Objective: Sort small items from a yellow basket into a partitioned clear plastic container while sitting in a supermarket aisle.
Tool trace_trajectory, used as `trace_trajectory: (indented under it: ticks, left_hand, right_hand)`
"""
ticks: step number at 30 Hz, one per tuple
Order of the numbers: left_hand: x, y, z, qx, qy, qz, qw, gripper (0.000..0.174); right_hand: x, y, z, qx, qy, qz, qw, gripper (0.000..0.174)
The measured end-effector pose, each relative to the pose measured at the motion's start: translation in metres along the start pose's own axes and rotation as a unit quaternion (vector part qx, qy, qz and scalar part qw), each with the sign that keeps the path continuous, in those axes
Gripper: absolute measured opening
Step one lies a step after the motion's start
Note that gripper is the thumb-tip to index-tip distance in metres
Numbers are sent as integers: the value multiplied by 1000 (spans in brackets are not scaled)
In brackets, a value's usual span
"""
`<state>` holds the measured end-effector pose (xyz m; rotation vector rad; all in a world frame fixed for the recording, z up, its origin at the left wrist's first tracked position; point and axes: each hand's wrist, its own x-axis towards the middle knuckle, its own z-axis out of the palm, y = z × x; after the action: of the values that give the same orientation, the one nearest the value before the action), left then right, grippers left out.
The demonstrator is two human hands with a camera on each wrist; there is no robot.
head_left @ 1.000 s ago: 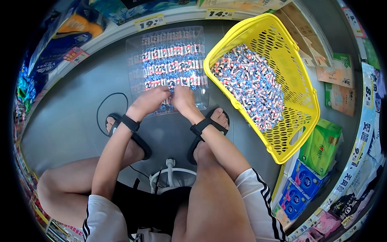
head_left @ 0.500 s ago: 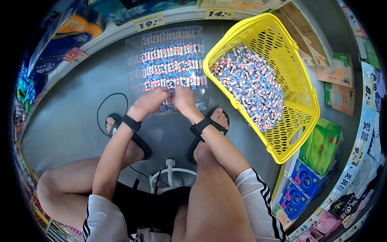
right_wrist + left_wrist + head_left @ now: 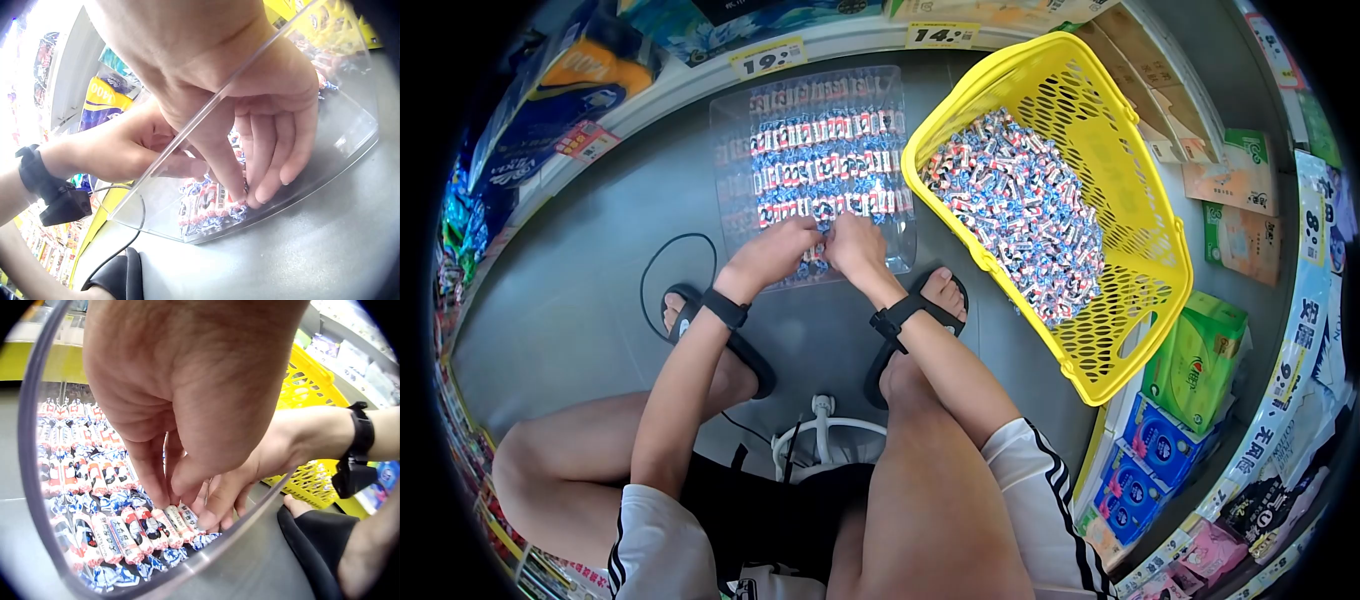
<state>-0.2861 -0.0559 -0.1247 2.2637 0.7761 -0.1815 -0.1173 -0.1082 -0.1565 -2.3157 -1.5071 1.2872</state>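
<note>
- My left hand reaches into the clear rectangular plastic tray, which lies on the grey floor in front of my feet.
- Its thumb and forefinger come down on the small cylindrical white, red and blue wrapped candies in the row nearest me. I cannot tell whether they pinch one or only touch.
- My right hand is just beside the left one. Its fingers are held straight, with the tips pressed on the same row. This hand grasps nothing.
- Orientation: each of these candies lies flat, with its long axis running from near to far and one twisted blue end towards me. They touch side by side, so each row runs across the tray from left to right.
- Count: one tray and one yellow perforated plastic basket. Several rows fill the far and middle parts of the tray. The single pieces are too many and too small to count.
- The basket stands tilted at the tray's right edge and holds a loose heap of candies, which point every way.
</note>
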Motion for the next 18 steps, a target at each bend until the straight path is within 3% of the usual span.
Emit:
trace_trajectory:
  ticks: [18]
  left_hand:
    - [-1,2,0,6,10,6,1000,37]
  right_hand:
    - [1,0,5,-14,26,-5,1000,12]
